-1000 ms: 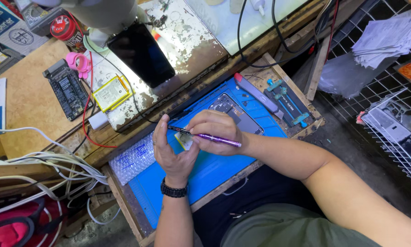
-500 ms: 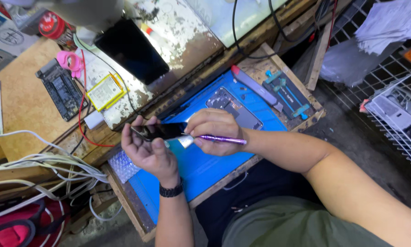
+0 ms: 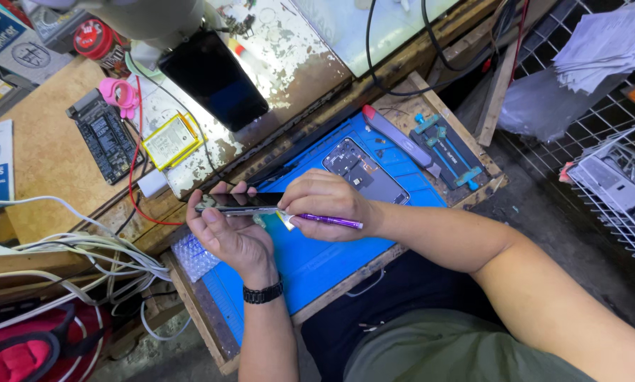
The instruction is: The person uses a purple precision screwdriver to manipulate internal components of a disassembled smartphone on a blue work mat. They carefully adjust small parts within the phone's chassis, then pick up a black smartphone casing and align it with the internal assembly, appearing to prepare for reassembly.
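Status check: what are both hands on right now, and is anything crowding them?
Left hand grips a thin dark panel, edge-on. Right hand holds a purple tool at the panel's edge. Opened phone on blue mat, apart.

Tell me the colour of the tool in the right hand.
Purple tool, seen in the head view.

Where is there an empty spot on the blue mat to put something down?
Bare blue mat lies below the right hand, toward the front wooden edge. Near the opened phone body and tools it is crowded. The left hand holds the dark phone screen.
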